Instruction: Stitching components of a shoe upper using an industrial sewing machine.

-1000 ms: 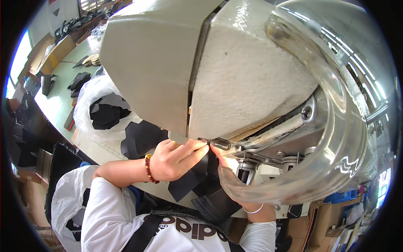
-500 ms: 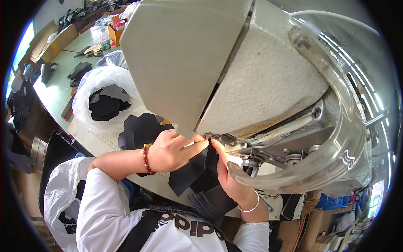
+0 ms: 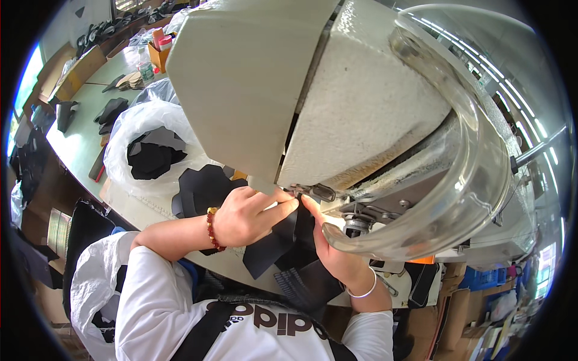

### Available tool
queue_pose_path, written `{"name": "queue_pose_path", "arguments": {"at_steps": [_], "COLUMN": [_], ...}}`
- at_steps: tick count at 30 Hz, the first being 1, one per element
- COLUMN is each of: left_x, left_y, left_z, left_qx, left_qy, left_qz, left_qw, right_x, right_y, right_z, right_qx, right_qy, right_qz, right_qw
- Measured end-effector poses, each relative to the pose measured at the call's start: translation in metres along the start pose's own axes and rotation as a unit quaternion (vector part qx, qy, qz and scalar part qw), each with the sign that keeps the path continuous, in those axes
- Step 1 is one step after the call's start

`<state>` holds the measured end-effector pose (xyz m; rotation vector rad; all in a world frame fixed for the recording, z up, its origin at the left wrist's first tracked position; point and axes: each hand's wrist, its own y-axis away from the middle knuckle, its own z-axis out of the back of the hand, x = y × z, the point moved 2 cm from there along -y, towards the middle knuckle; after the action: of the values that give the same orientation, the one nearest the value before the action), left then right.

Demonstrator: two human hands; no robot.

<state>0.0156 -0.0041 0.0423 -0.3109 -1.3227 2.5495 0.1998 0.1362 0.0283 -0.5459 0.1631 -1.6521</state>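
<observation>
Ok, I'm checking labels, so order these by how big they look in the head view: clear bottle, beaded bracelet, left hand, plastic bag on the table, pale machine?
1. Pale machine
2. Plastic bag on the table
3. Left hand
Clear bottle and beaded bracelet: too alike to rank, and the bracelet is nearer the camera.

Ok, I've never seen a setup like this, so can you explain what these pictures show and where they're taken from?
All come from one head-worn fisheye camera looking down, so straight edges bend. What fills the middle looks like a pale industrial sewing machine, with a clear curved guard. Beneath it, the left hand seems to pinch a black piece, and the right hand meets it there. Another black cutout lies on the table, near a white plastic bag holding dark pieces.
</observation>
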Motion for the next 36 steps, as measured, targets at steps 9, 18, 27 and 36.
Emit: {"name": "queue_pose_path", "arguments": {"at_steps": [9,18,27,36], "left_x": [0.013,0.003,0.016,-0.012], "left_y": [0.004,0.01,0.01,-0.01], "left_z": [0.001,0.006,0.022,0.041], "left_qx": [0.041,-0.024,0.026,0.107], "left_qy": [0.015,-0.088,0.127,0.006], "left_qz": [-0.046,-0.13,0.11,-0.188], "left_qw": [0.998,0.987,0.985,0.976], "right_x": [0.012,0.0,-0.007,-0.008], "right_y": [-0.003,0.009,0.013,0.013], "right_z": [0.015,0.004,0.001,0.005], "right_qx": [-0.013,-0.05,-0.108,-0.068], "right_qy": [-0.031,-0.092,-0.167,-0.171], "right_qz": [-0.021,-0.089,-0.05,-0.063], "right_qw": [0.999,0.991,0.979,0.981]}}
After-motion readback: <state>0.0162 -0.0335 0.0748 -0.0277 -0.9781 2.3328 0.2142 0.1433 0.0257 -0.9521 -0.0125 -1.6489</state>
